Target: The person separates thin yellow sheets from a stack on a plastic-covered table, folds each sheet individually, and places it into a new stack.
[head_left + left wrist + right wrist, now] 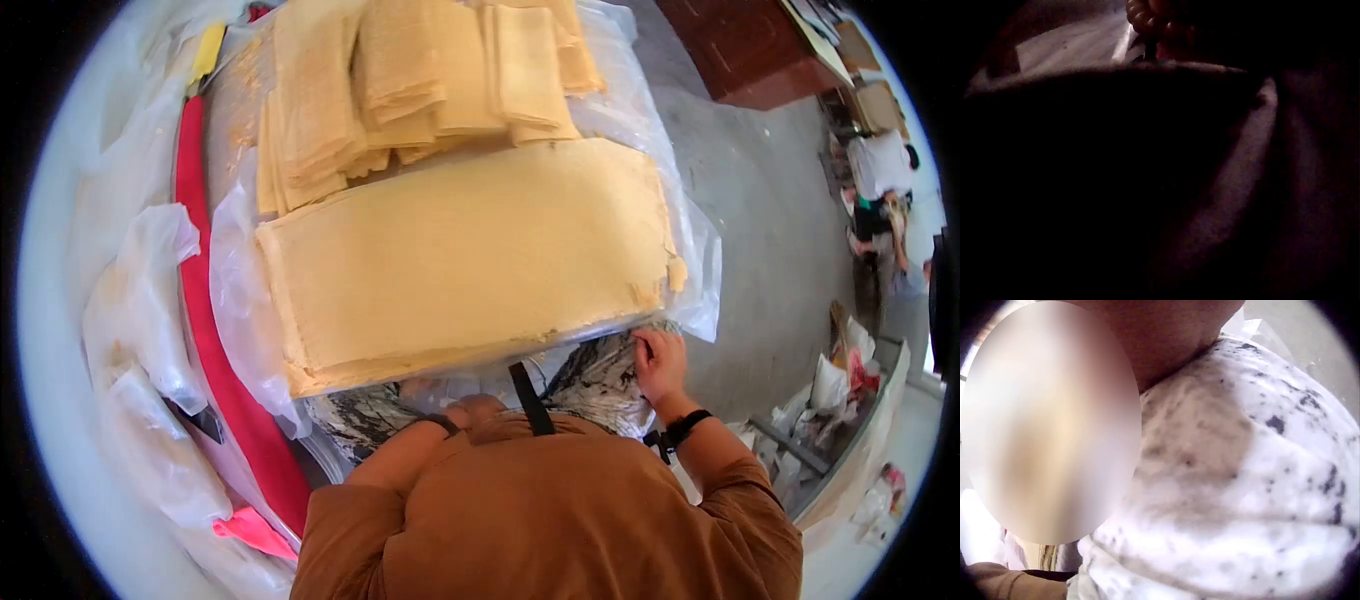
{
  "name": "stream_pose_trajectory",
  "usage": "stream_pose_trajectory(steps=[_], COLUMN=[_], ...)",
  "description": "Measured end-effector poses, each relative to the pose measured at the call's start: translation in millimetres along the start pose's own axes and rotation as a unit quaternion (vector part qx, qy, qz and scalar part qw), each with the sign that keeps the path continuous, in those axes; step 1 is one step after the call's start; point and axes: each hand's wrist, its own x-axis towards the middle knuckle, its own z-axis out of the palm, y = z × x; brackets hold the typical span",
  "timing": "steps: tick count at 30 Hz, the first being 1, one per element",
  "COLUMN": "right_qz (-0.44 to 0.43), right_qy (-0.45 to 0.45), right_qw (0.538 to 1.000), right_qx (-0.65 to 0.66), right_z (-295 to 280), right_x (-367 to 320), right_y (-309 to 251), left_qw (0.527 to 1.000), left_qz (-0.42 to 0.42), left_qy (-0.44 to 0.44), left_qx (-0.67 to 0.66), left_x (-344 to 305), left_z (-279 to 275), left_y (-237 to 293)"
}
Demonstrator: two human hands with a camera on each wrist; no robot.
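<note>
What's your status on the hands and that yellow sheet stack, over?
Right hand curled at plastic edge, grip unclear. Left hand low against apron, mostly hidden. Sheet stack flat on plastic.

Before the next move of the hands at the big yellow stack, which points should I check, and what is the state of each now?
1. Big stack lies flat: ok.
2. Its corners whole: not ok, the right corner is frayed.
3. Right hand has a grip on the plastic sheet: ok, fingers curl on its near edge.
4. Left hand grip: cannot tell, mostly hidden at the stack's near edge; its wrist view is dark.
5. Folded piles apart from the stack: cannot tell, they meet its far edge.
</note>
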Motion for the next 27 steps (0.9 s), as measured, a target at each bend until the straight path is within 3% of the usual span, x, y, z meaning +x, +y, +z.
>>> stream_pose_trajectory(steps=[1, 4, 7, 9, 10, 12, 13, 14, 16, 19, 21, 22, 24, 27], right_qz=[0.004, -0.008, -0.042, -0.044, -0.052, -0.069, -0.074, -0.001, 0.135, 0.197, 0.187, 0.180, 0.193, 0.241], right_qy=[0.010, 0.045, 0.117, 0.092, 0.087, 0.103, 0.105, 0.083, 0.023, 0.009, -0.002, -0.007, -0.017, -0.016], right_qw=[1.000, 0.999, 0.991, 0.994, 0.995, 0.992, 0.991, 0.986, 0.918, 0.752, 0.654, 0.602, 0.579, 0.541], right_qx=[0.000, 0.005, 0.044, 0.031, 0.025, 0.024, 0.023, 0.142, 0.373, 0.629, 0.733, 0.778, 0.792, 0.806], right_z=[1.3, 12.6, 22.3, 27.3, 29.3, 31.1, 32.7, 34.8, 44.2, 36.6, 26.5, 23.3, 26.3, 36.7], right_x=[-3.4, -16.0, -21.3, -27.8, -26.5, -27.9, -35.0, -41.6, -38.1, -17.6, -9.3, -3.7, 6.7, 27.9], right_y=[2.5, 12.5, 14.7, 15.5, 14.7, 12.8, 12.8, 14.2, 15.7, 10.1, -2.8, -7.9, -13.5, -18.1], left_qw=[0.998, 0.996, 0.977, 0.989, 0.984, 0.977, 0.975, 0.971, 0.958, 0.918, 0.860, 0.799, 0.658, 0.613], left_qz=[-0.050, -0.069, 0.149, -0.010, -0.051, -0.075, -0.065, -0.063, -0.057, -0.005, -0.005, -0.074, -0.107, -0.276], left_qy=[-0.019, -0.033, 0.126, 0.031, 0.014, 0.046, 0.108, 0.148, 0.239, 0.395, 0.505, 0.597, 0.745, 0.740], left_qx=[-0.045, 0.042, 0.088, 0.144, 0.172, 0.194, 0.183, 0.180, 0.147, 0.017, -0.078, -0.019, -0.007, 0.007], left_x=[-14.7, 18.2, 71.2, 24.2, 6.8, -32.4, -58.4, -80.0, -124.0, -183.3, -230.5, -247.3, -273.6, -277.8], left_z=[-20.1, -16.5, 35.8, -10.3, -21.6, -39.0, -41.9, -42.7, -51.1, -73.0, -96.9, -114.5, -139.9, -160.7], left_y=[23.1, -16.4, -136.0, -32.3, 5.4, 70.0, 96.6, 114.1, 135.2, 133.3, 131.9, 112.4, 68.6, 54.5])
